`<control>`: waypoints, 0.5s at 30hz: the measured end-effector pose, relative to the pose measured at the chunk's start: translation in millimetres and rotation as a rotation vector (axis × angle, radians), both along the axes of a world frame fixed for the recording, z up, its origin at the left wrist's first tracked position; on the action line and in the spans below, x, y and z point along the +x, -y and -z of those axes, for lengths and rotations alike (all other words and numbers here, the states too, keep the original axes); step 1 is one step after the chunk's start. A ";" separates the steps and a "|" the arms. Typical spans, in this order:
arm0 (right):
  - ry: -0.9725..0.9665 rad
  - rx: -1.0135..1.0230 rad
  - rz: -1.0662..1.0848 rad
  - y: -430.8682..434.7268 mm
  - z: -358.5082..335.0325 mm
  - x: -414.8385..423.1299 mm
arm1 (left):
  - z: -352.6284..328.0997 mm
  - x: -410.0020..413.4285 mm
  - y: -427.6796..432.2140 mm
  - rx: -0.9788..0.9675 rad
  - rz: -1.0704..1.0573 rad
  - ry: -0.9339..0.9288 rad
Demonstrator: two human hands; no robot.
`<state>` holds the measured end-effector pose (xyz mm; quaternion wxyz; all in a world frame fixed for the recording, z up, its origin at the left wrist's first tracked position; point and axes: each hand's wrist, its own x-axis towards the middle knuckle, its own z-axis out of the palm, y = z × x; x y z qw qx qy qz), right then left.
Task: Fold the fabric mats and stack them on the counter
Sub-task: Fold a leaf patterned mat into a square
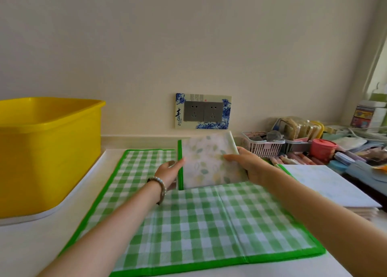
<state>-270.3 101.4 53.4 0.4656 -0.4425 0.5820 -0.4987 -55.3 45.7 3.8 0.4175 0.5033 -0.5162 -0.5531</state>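
Observation:
A green-and-white checked fabric mat [201, 226] with a bright green border lies spread on the white counter [25, 247]. Its far right panel [207, 163] is lifted upright, showing a pale leaf-print underside. My left hand [168, 171], with a bead bracelet at the wrist, touches the panel's green left edge. My right hand [246, 161] grips the panel's right side, thumb on the leaf-print face. A stack of folded pale mats [326, 182] sits to the right of the checked mat.
A big yellow plastic tub [48, 151] stands at the left on the counter. A wall socket [202, 111] with a blue-flower frame is behind the mat. A pink basket [261, 145], a red jar [323, 148] and assorted clutter crowd the back right.

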 end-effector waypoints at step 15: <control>-0.195 0.106 0.282 -100.1 -53.1 -199.5 | -48.6 -203.1 -55.7 0.094 0.401 -0.339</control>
